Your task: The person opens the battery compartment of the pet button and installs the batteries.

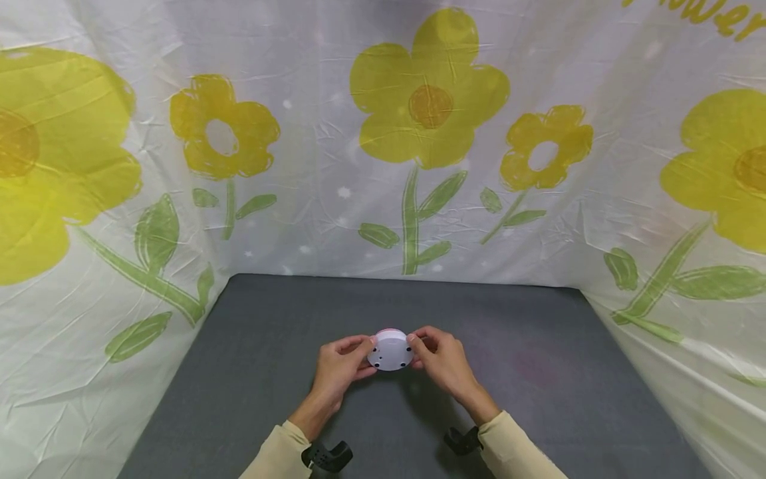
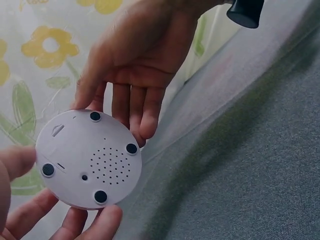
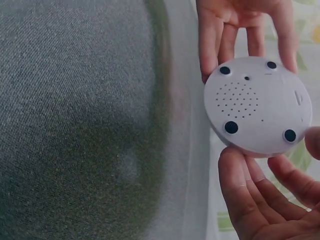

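Both hands hold a round white device [image 1: 391, 352] over the table, its underside turned toward the head camera. My left hand [image 1: 336, 367] pinches its left edge, thumb on the near face and fingers behind. On the opposite edge, my right hand [image 1: 445, 362] grips it the same way. A cluster of small speaker holes shows on the underside [image 2: 90, 157] in the left wrist view, along with dark round feet and a small round hole near the edge. A slotted cover tab lies near the rim. The head view shows a thin red strip along the device's far edge; its top face is hidden.
A dark grey cloth [image 1: 287, 313] covers the table. White curtain walls [image 1: 317, 166] printed with yellow flowers stand behind it and on both sides. Black bands [image 1: 328, 458] sit on both wrists, below beige sleeves [image 1: 514, 446].
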A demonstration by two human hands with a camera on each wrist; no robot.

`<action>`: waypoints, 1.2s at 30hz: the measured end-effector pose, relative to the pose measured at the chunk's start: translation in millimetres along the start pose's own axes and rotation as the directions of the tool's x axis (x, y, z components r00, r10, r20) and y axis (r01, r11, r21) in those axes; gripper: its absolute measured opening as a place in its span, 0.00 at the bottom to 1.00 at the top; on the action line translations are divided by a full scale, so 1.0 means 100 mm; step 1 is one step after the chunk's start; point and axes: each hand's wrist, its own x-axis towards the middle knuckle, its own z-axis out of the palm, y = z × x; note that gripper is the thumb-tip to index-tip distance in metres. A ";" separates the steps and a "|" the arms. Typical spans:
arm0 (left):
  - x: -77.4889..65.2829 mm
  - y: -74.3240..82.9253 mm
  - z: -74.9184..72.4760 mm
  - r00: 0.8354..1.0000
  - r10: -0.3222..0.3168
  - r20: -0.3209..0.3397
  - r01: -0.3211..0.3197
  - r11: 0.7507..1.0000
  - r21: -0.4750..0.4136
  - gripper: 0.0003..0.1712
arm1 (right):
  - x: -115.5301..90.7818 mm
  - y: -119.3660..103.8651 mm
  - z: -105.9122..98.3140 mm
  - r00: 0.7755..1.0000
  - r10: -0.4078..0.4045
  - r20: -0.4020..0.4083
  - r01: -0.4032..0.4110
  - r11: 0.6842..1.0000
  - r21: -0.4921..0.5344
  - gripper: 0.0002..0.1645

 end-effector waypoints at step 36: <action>0.03 0.05 -0.04 0.983 0.133 0.124 -0.144 0.986 0.082 0.36 | -0.02 0.03 0.02 0.998 -0.052 0.024 0.047 0.986 0.158 0.22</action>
